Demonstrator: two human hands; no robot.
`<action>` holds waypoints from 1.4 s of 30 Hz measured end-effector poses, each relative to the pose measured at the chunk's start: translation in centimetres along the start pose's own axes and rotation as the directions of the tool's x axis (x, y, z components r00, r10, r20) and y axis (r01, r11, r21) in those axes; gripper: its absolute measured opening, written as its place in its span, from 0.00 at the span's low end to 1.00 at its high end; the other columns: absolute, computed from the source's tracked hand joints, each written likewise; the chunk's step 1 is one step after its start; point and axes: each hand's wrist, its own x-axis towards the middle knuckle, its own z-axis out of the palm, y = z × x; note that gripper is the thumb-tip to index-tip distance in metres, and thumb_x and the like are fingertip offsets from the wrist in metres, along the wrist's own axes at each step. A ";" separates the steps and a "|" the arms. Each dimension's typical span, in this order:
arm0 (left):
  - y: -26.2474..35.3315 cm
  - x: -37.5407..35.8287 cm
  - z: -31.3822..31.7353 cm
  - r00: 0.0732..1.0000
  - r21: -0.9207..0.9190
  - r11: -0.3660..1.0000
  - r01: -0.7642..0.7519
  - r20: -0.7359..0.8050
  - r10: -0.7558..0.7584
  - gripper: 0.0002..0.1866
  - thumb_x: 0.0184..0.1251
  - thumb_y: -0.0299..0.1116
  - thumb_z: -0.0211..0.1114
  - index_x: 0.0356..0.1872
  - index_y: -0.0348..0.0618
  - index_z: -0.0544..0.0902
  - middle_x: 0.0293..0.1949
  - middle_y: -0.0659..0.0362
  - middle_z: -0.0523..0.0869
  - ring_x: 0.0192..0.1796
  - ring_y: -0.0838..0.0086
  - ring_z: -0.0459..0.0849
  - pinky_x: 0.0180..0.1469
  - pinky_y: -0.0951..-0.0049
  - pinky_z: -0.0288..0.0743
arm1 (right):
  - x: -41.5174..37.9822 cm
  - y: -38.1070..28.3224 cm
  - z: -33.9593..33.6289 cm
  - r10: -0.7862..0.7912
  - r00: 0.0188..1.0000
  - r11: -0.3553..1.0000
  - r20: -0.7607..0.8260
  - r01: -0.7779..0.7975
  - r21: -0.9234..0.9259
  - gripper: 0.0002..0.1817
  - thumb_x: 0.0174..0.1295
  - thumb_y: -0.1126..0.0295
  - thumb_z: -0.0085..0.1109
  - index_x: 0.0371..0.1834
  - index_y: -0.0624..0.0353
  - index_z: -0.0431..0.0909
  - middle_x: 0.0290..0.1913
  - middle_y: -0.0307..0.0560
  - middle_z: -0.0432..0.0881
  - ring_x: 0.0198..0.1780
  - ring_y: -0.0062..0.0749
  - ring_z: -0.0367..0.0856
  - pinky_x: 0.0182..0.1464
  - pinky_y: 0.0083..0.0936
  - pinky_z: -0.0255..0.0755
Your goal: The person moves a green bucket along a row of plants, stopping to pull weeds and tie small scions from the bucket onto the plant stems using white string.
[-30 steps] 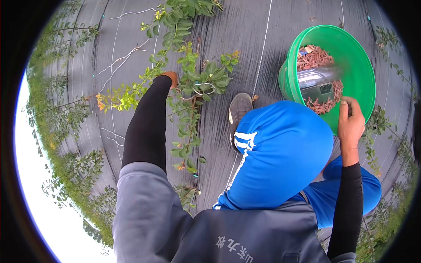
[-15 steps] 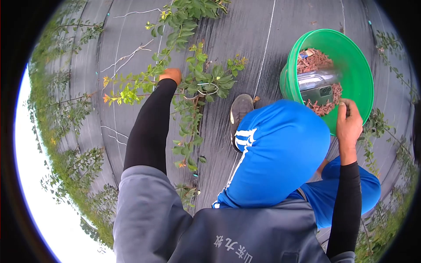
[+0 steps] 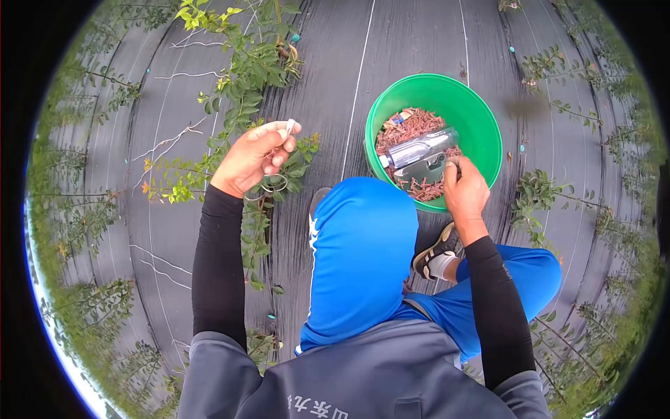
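Observation:
My left hand (image 3: 257, 159) is raised beside a leafy green plant (image 3: 244, 94), a small whitish piece (image 3: 290, 126) pinched between thumb and forefinger. What kind of piece it is, I cannot make out. Just below that hand, a pale ring (image 3: 274, 183) circles the plant's stem. My right hand (image 3: 466, 188) reaches over the near rim of a green bucket (image 3: 488, 129), its fingers closed above the contents; whatever they hold is hidden. Inside the bucket are many reddish-brown strips (image 3: 423, 120), a clear plastic bottle (image 3: 422, 147) and a dark phone (image 3: 419, 170).
Black ground cover (image 3: 314, 63) with white lines lies under everything. More plant rows run along both sides. My blue-trousered knee (image 3: 366, 237) is between the plant and the bucket, with a dark shoe (image 3: 438, 253) near the bucket's base. White strings (image 3: 171, 143) lie at left.
My left hand has come out of the foliage towards me and now shows a small whitish piece. My right hand has moved from the bucket's rim inward over its contents. The view has shifted right.

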 end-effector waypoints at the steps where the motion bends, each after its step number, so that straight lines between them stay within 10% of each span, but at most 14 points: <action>1: 0.4 1.3 1.8 0.999 0.043 0.999 -0.019 0.028 0.018 0.14 0.68 0.33 0.53 0.51 0.38 0.73 0.31 0.66 0.74 0.25 0.87 0.69 0.20 0.89 0.60 | -0.1 0.2 0.0 -0.011 1.000 1.000 -0.018 0.011 0.000 0.08 0.56 0.63 0.53 0.31 0.51 0.81 0.30 0.48 0.83 0.32 0.46 0.81 0.36 0.38 0.73; 5: -0.4 9.0 8.5 0.991 0.051 0.997 -0.052 0.125 0.045 0.16 0.65 0.34 0.59 0.51 0.39 0.73 0.37 0.63 0.80 0.33 0.84 0.78 0.30 0.84 0.72 | -0.2 0.4 -0.4 -0.054 0.998 0.998 -0.044 0.056 0.032 0.08 0.56 0.63 0.53 0.31 0.51 0.81 0.31 0.48 0.82 0.32 0.48 0.80 0.37 0.40 0.73; 8: -1.6 13.0 13.7 0.990 0.236 0.961 -0.141 0.052 0.133 0.51 0.59 0.47 0.66 0.69 0.33 0.40 0.54 0.47 0.75 0.49 0.68 0.78 0.48 0.65 0.75 | -0.5 0.5 -0.1 -0.032 0.999 0.999 -0.024 0.033 0.018 0.08 0.56 0.62 0.53 0.32 0.51 0.81 0.32 0.47 0.83 0.34 0.47 0.81 0.38 0.40 0.72; 16: -6.9 6.3 11.6 0.668 0.311 0.784 -0.537 -0.412 0.620 0.15 0.69 0.35 0.52 0.51 0.37 0.75 0.44 0.53 0.81 0.47 0.72 0.80 0.51 0.74 0.71 | -0.5 0.7 0.0 -0.036 0.999 0.999 0.018 0.037 -0.010 0.12 0.60 0.59 0.50 0.38 0.50 0.81 0.36 0.47 0.84 0.38 0.45 0.81 0.40 0.38 0.73; 19: -15.4 3.8 6.0 0.460 0.211 0.849 -0.484 -0.765 0.452 0.11 0.68 0.28 0.50 0.48 0.36 0.72 0.41 0.56 0.78 0.38 0.77 0.78 0.41 0.77 0.73 | -0.4 0.7 0.0 -0.039 0.999 0.999 0.036 0.040 -0.023 0.12 0.60 0.59 0.50 0.38 0.50 0.81 0.37 0.47 0.84 0.38 0.45 0.81 0.41 0.38 0.73; 23: -26.0 2.9 -1.5 0.270 0.277 0.921 -0.273 -0.897 0.349 0.14 0.66 0.25 0.50 0.51 0.33 0.73 0.48 0.50 0.78 0.50 0.68 0.78 0.53 0.72 0.71 | -0.4 0.4 -0.2 -0.027 0.998 0.999 0.057 0.028 -0.022 0.13 0.60 0.58 0.50 0.38 0.51 0.81 0.37 0.48 0.84 0.38 0.46 0.81 0.41 0.38 0.73; 29: -25.3 4.9 -5.1 0.326 0.386 0.910 -0.153 -0.849 0.416 0.25 0.65 0.25 0.51 0.65 0.35 0.62 0.62 0.51 0.70 0.56 0.68 0.75 0.56 0.69 0.69 | -0.3 0.4 -0.2 -0.034 0.998 0.999 0.052 0.035 -0.007 0.13 0.60 0.58 0.50 0.38 0.51 0.81 0.36 0.48 0.84 0.37 0.46 0.81 0.40 0.38 0.73; 35: -20.9 5.9 -4.2 0.533 -0.214 0.892 -0.398 -0.845 0.035 0.27 0.69 0.32 0.50 0.68 0.45 0.57 0.63 0.55 0.68 0.51 0.70 0.78 0.45 0.71 0.71 | -0.4 0.5 -0.1 -0.033 0.999 0.999 0.039 0.034 -0.022 0.13 0.60 0.57 0.50 0.38 0.51 0.81 0.36 0.47 0.84 0.37 0.45 0.82 0.40 0.38 0.73; 42: -25.9 4.6 -2.4 0.384 0.002 0.945 -0.328 -0.913 0.135 0.16 0.70 0.34 0.51 0.55 0.39 0.71 0.48 0.56 0.79 0.44 0.73 0.79 0.42 0.75 0.72 | -0.4 0.1 -0.1 -0.023 0.998 0.999 0.063 0.026 -0.047 0.14 0.60 0.57 0.50 0.39 0.50 0.81 0.36 0.46 0.84 0.38 0.44 0.82 0.39 0.37 0.73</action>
